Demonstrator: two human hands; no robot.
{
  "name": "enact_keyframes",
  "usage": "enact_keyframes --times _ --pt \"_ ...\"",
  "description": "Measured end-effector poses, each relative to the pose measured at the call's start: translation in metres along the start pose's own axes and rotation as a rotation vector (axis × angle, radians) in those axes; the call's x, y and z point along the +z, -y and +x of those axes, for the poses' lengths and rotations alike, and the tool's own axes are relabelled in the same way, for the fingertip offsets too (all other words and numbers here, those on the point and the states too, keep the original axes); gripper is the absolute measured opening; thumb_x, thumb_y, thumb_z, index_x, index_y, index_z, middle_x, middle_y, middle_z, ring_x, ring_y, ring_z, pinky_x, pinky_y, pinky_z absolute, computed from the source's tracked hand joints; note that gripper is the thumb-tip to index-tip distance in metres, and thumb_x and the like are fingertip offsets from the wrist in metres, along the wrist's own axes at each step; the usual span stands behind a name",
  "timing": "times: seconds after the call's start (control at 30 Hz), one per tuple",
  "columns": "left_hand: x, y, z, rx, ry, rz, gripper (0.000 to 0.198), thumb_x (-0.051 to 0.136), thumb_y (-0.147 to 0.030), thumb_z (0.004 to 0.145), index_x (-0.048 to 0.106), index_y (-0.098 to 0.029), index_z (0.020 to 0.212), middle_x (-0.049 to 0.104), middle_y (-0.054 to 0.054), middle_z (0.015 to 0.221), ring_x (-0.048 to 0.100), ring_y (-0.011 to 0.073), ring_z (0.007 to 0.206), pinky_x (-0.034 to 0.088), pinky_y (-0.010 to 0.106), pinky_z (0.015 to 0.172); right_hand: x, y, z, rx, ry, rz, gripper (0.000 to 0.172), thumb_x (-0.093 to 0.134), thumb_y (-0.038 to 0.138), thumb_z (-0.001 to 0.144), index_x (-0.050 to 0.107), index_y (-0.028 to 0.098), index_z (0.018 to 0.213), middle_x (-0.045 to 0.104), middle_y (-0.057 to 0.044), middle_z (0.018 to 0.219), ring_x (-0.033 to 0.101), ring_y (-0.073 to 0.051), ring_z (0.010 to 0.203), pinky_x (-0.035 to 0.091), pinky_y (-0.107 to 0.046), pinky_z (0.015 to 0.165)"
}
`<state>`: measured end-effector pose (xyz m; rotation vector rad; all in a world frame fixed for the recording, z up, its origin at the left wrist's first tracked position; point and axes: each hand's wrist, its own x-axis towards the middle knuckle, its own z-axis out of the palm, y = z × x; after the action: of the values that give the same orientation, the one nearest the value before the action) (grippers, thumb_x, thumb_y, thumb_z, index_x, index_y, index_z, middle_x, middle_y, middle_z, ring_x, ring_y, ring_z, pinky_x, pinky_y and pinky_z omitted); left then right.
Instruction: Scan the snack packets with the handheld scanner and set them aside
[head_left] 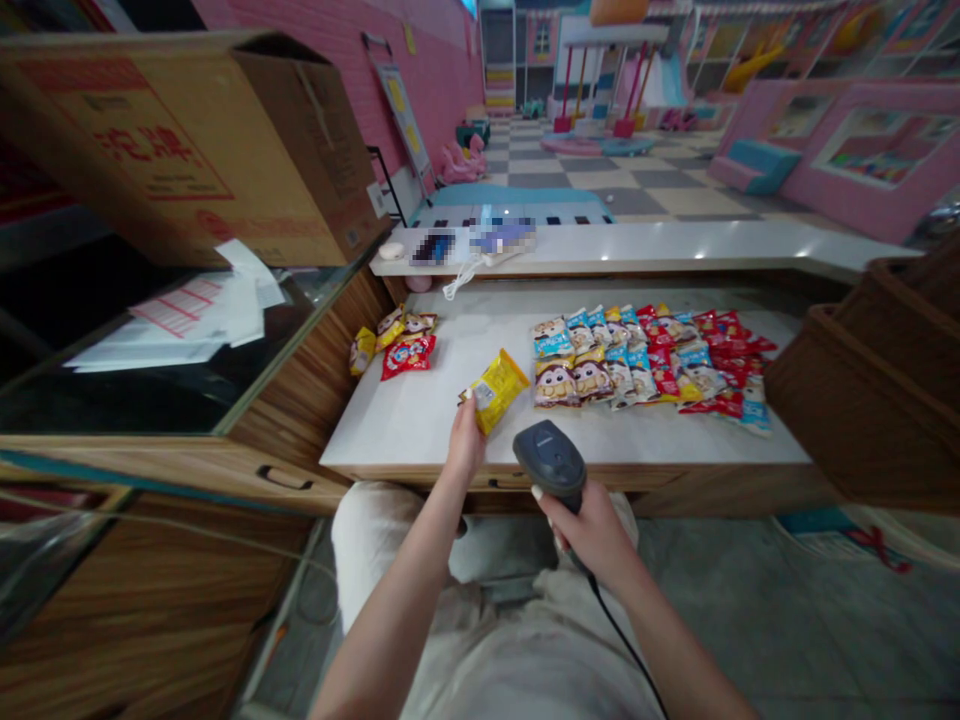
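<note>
My left hand (466, 440) grips a yellow snack packet (501, 392) by its lower left side, just above the white desk (457, 330); a pale printed label shows on it. In my right hand (592, 525) is a dark grey barcode scanner (551, 460), its head close to the packet and its cable trailing down past my forearm. Right of the packet lie rows of snack packets (592, 375) in brown, blue-white, yellow and red. To the left sits a small group with a red packet (409, 356) and several yellow ones (363, 350).
A large cardboard box (187, 150) and loose papers (187, 310) lie on the left counter (150, 405). A raised white ledge (637, 245) behind the desk bears blurred-out devices and a white cable (461, 278). A brown woven basket (862, 380) stands at the right.
</note>
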<state>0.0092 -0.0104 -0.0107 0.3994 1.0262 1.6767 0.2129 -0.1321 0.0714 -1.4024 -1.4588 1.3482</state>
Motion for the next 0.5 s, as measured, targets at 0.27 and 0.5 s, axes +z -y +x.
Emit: enact_keyframes --times 0.27,0.5 --pt "0.058 -0.005 0.073 0.361 0.067 0.561 0.047 0.067 -0.05 0.11 0.064 -0.02 0.146 0.074 0.018 0.154 0.064 0.0314 0.153 0.045 0.046 0.134 -0.019 -0.005 0.001 0.064 -0.073 0.051 0.035 0.073 0.058 0.078 0.056 0.03 0.065 0.056 0.003 0.04 0.055 -0.017 0.034 0.043 -0.028 0.043" --pt "0.114 0.027 0.128 0.417 0.431 0.957 0.08 0.078 -0.056 0.1 0.056 -0.012 0.162 0.048 0.029 0.178 0.04 0.0391 0.173 0.028 0.054 0.145 -0.034 -0.026 0.001 0.077 -0.101 0.055 0.035 0.077 0.055 0.082 0.058 0.029 0.068 0.061 0.002 0.044 0.061 -0.019 0.039 0.047 -0.028 0.045"
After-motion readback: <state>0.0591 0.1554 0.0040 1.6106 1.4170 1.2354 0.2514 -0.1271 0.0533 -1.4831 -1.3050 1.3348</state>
